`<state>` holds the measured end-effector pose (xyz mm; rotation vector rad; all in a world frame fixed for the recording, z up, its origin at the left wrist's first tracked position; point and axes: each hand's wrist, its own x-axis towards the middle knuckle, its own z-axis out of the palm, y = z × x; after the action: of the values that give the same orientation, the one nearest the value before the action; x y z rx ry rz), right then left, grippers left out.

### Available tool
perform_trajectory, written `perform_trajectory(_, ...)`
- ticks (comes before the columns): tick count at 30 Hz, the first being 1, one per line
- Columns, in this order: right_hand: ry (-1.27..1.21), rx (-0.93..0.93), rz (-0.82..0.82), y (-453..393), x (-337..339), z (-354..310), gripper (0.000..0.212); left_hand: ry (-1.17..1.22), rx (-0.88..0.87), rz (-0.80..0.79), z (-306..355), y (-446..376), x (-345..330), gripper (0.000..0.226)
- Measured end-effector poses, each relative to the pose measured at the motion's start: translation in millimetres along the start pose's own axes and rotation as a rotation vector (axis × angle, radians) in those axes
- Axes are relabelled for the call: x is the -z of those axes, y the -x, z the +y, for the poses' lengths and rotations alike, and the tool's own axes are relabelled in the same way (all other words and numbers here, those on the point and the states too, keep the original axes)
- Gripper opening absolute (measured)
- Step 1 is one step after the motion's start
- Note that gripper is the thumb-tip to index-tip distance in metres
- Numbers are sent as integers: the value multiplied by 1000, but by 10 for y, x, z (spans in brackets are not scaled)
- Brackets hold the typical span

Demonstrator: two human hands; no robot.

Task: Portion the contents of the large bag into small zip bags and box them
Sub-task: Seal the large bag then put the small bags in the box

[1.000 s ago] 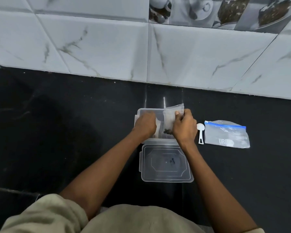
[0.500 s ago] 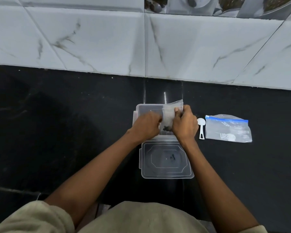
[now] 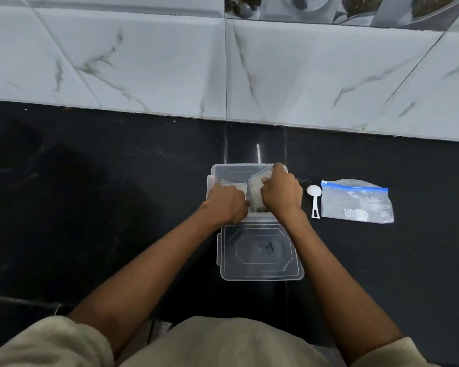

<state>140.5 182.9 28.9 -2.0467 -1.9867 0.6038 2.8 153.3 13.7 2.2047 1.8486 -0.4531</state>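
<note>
Now both hands are down inside the box [image 3: 217, 172], left hand [image 3: 227, 203] and right hand [image 3: 281, 196] each gripping small bags [image 3: 255, 192], lid [image 3: 260, 252] at its near edge, spoon [image 3: 314, 201] and big bag [image 3: 357, 201] lying right on open black counter [image 3: 104, 207].

My clear plastic box [image 3: 217, 173] sits open mid-counter holding small zip bags [image 3: 255, 192]; its lid [image 3: 260, 252] lies flat just nearer. The blue-zip large bag [image 3: 355, 201] lies flat, right.

Home kitchen: black counter [image 3: 90, 207], marble wall tiles [image 3: 143, 62].
</note>
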Motion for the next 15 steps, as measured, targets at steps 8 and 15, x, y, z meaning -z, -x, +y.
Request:
perform_trajectory(8, 150, 93, -7, 9, -113, -85, 50, 76, 11, -10, 10, 36, 37, 38)
perform_trajectory(15, 159, 225, 21, 100, -2, -81, 33, 145, -73, 150, -47, 50, -48, 29)
